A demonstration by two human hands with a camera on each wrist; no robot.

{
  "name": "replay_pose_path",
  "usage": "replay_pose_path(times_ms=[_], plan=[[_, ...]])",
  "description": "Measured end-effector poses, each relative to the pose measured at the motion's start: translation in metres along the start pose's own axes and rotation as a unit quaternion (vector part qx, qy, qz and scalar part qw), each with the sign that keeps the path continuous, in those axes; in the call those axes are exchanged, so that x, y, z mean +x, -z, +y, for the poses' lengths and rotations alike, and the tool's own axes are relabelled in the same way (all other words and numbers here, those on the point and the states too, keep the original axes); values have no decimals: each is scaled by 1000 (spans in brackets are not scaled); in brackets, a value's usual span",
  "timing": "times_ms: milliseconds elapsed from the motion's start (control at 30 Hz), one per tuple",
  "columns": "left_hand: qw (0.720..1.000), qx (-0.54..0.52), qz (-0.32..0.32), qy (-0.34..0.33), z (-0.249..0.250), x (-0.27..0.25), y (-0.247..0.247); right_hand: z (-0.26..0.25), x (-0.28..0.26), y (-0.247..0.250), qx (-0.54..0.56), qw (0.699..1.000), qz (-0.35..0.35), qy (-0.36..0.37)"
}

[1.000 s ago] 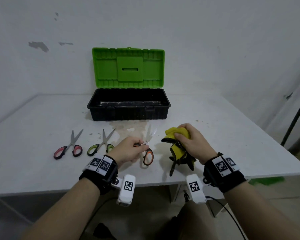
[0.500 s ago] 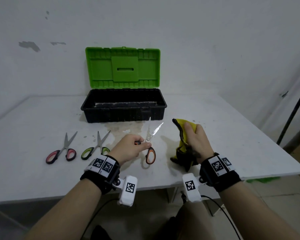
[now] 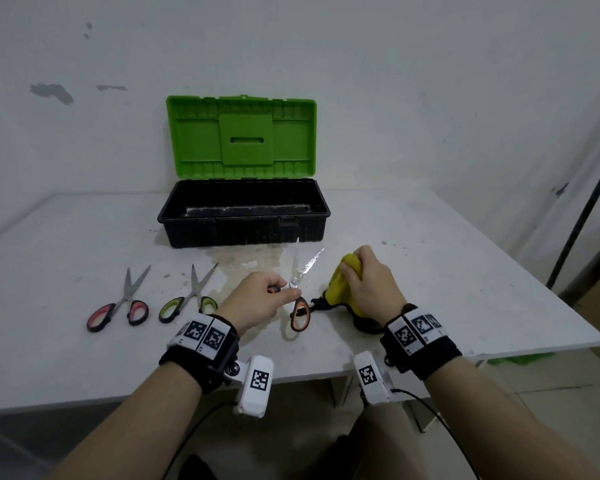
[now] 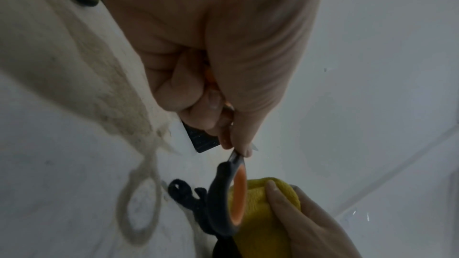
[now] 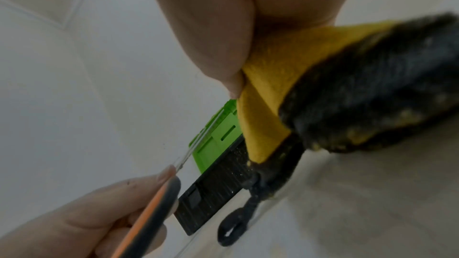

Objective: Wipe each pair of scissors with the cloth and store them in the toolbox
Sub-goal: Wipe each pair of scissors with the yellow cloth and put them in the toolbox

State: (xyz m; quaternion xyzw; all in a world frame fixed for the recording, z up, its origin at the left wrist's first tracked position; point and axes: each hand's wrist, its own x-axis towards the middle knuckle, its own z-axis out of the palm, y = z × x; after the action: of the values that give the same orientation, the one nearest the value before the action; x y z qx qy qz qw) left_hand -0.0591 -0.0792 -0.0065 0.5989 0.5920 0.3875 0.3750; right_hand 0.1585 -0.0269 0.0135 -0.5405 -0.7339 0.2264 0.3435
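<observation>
My left hand point(image 3: 262, 299) grips the orange-handled scissors point(image 3: 300, 311) by one handle, blades spread and pointing up and away, lifted off the table. In the left wrist view the other orange and black handle loop point(image 4: 229, 201) hangs below my fingers. My right hand point(image 3: 368, 282) holds the bunched yellow cloth point(image 3: 342, 284) with its black trim, just right of the blades and apart from them. The cloth point(image 5: 285, 77) fills the right wrist view. The toolbox point(image 3: 243, 211), black with its green lid upright, stands open behind. Red-handled scissors point(image 3: 118, 308) and green-handled scissors point(image 3: 187, 299) lie at the left.
A pale stain point(image 3: 243, 261) marks the white table point(image 3: 465, 289) in front of the toolbox. The wall rises right behind the toolbox. A dark pole point(image 3: 582, 216) leans at the far right, off the table. The table's front edge runs just under my wrists.
My left hand raised the orange-handled scissors off the table and their blades opened wider. My right hand lifted the cloth, then brought it lower and closer beside the blades.
</observation>
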Motion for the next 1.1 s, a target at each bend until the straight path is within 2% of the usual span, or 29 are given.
replay_pose_path(times_ms=[133,200,367,433,633,733,1100], plan=[[1000,-3,9,4,-3,2,0,-2,-2,-3,46,997,-55,-18],[1000,-2,11,5,-4,2,1,3,-6,-4,46,995,-83,2],[1000,-5,4,10,-3,3,-7,7,-13,-13,0,991,-12,131],[1000,5,-3,10,-2,3,-9,6,-12,-16,-14,987,-9,158],[999,39,-15,-9,-1,7,-5,-3,-17,-17,-4,987,-20,160],[997,71,-16,-22,3,7,-2,-3,-19,-15,-24,980,-10,196],[987,134,-24,-84,16,7,-7,-16,-26,-13,-62,972,-2,228]])
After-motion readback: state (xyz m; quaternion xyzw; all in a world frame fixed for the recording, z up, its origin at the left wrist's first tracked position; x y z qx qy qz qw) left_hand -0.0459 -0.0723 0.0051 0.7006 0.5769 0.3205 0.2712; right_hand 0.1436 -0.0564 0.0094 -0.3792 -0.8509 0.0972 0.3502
